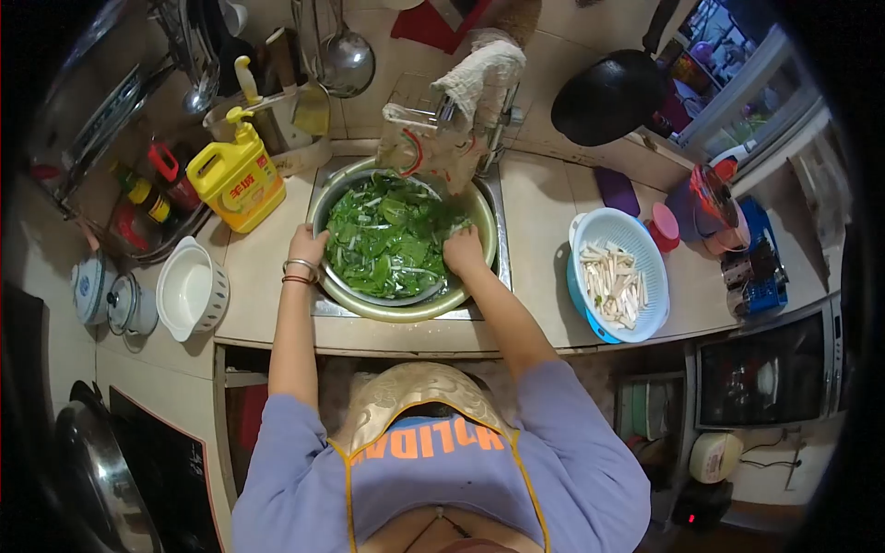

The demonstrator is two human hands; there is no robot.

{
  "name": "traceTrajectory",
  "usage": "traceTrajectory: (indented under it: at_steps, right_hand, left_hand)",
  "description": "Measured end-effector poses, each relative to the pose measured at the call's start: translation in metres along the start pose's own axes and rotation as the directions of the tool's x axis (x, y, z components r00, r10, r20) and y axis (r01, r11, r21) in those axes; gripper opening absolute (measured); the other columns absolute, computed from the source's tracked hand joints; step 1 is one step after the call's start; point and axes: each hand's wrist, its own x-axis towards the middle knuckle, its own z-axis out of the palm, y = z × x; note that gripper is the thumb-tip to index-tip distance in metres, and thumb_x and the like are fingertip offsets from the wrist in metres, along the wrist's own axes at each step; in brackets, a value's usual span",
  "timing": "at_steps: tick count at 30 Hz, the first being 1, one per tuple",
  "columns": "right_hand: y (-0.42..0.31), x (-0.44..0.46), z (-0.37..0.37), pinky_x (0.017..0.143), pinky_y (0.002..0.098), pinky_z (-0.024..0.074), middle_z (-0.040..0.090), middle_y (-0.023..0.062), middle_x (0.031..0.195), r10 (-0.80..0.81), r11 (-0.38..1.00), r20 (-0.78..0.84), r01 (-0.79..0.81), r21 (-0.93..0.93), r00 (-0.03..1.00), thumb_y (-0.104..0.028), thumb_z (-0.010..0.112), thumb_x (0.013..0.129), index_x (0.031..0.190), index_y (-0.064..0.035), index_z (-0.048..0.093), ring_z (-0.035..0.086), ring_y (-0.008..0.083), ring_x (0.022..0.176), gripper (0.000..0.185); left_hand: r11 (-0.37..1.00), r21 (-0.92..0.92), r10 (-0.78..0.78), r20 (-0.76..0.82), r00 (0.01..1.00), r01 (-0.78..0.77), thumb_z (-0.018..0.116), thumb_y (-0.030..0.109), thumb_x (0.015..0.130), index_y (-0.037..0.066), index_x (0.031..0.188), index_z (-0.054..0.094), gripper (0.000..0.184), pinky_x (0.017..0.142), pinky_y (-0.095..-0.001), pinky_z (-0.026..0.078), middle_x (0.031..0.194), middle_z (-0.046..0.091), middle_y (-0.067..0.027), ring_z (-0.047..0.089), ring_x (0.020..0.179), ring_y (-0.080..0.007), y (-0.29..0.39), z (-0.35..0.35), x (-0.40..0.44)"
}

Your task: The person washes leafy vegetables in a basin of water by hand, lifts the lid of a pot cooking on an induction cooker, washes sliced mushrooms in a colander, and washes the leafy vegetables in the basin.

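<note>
Leafy greens (387,230) fill a metal inner bowl (398,300), which sits within a wider yellowish basin (419,313) over the sink. Water glints among the leaves. On the left side, my left hand (307,251) is closed over the bowl's rim, thumb on the inside and the other fingers mostly hidden. My right hand (464,251) reaches inside the wide basin, its fingers curled at the right edge of the inner bowl, beside the leaves. Its fingertips are partly hidden.
Right of the sink, a blue-and-white colander (659,263) holds cut pale stalks (616,286). A yellow detergent jug (238,184) and a white bowl (191,293) stand at left. The faucet (502,129) carries a cloth (484,74). A dark pan (608,97) hangs behind.
</note>
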Motion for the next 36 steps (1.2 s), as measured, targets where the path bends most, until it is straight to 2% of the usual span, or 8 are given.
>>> traceTrajectory:
  at_steps: [5,12,17,20,24,30,32,36]
  right_hand:
    - [0.002,-0.007,-0.023,0.102,0.0474,0.0265,0.065,0.0173,0.091,-0.054,0.996,0.104,0.047,0.073,0.993,-0.01,0.043,0.08,0.094,0.0005,0.065,0.058,0.0302,0.098,0.028]
    - [0.002,0.003,-0.013,0.102,0.0449,0.0281,0.066,0.0151,0.089,0.072,0.977,0.071,-0.085,0.193,0.995,-0.008,0.047,0.079,0.088,-0.003,0.067,0.062,0.0287,0.091,0.022]
    - [0.002,0.001,-0.022,0.098,0.0424,0.0328,0.065,0.02,0.084,0.139,0.947,-0.027,-0.125,0.297,0.99,-0.006,0.051,0.075,0.088,0.0005,0.062,0.062,0.0313,0.086,0.018]
    - [0.002,0.006,-0.004,0.089,0.0414,0.0406,0.064,0.0196,0.077,0.173,0.951,-0.215,-0.106,0.291,0.961,-0.009,0.057,0.07,0.088,-0.001,0.058,0.061,0.0329,0.085,0.019]
    - [0.006,0.014,0.005,0.098,0.0452,0.0318,0.046,0.0314,0.119,0.31,0.595,-0.297,0.06,0.802,0.903,-0.024,0.059,0.075,0.117,0.007,0.047,0.047,0.038,0.111,0.053]
    - [-0.044,0.037,-0.028,0.099,0.067,0.0132,-0.003,0.0209,0.148,0.085,0.618,0.212,-0.218,0.755,0.974,-0.071,0.057,0.065,0.144,-0.0301,0.003,0.0,0.0468,0.133,0.104]
    - [-0.065,0.026,-0.053,0.1,0.0648,0.0183,-0.001,0.0222,0.147,0.028,0.664,0.243,-0.2,0.72,0.97,-0.069,0.061,0.062,0.144,-0.0268,0.007,0.003,0.0471,0.133,0.106]
    - [-0.073,0.024,-0.056,0.095,0.0487,0.0373,0.015,0.0242,0.141,0.009,0.811,0.234,-0.144,0.567,0.972,-0.051,0.071,0.063,0.137,-0.021,0.026,0.028,0.0461,0.124,0.092]
  left_hand:
    - [0.998,-0.045,0.041,-0.128,0.991,-0.048,0.066,0.008,0.073,0.002,0.082,0.047,0.021,0.058,-0.0281,0.044,0.066,0.051,-0.0034,0.049,0.059,-0.0143,0.017,0.003,-0.018]
    - [0.96,-0.278,0.006,-0.075,0.997,-0.026,0.066,0.008,0.073,0.003,0.077,0.049,0.018,0.058,-0.0275,0.043,0.067,0.052,-0.0028,0.05,0.061,-0.0129,0.038,0.001,-0.039]
    - [0.974,-0.064,-0.211,0.121,0.97,0.219,0.061,0.012,0.079,0.0,0.102,0.046,0.03,0.032,-0.0252,0.039,0.073,0.055,-0.006,0.054,0.051,-0.0141,0.046,-0.003,-0.047]
    - [0.968,-0.166,-0.145,0.241,0.96,0.188,0.061,0.016,0.08,0.002,0.113,0.043,0.041,0.037,-0.0258,0.048,0.085,0.058,-0.0088,0.057,0.056,-0.0155,0.051,-0.005,-0.06]
    - [0.969,-0.066,-0.207,0.323,0.924,0.24,0.061,0.018,0.081,0.017,0.133,0.03,0.06,0.049,-0.0313,0.054,0.109,0.055,-0.01,0.06,0.076,-0.02,0.065,-0.005,-0.069]
    - [0.897,-0.31,-0.17,0.417,0.893,0.315,0.058,0.011,0.079,0.018,0.135,0.025,0.066,0.042,-0.0251,0.05,0.102,0.055,-0.0071,0.057,0.058,-0.0131,0.055,0.014,-0.064]
    - [0.854,-0.411,-0.15,0.394,0.907,0.319,0.057,0.007,0.077,0.017,0.133,0.029,0.063,0.04,-0.0247,0.05,0.098,0.056,-0.0062,0.056,0.055,-0.0122,0.048,0.019,-0.06]
    - [0.97,-0.132,-0.169,0.244,0.955,0.205,0.053,0.004,0.074,0.015,0.128,0.039,0.057,0.04,-0.0279,0.05,0.085,0.059,-0.0076,0.058,0.056,-0.0162,0.079,0.011,-0.059]
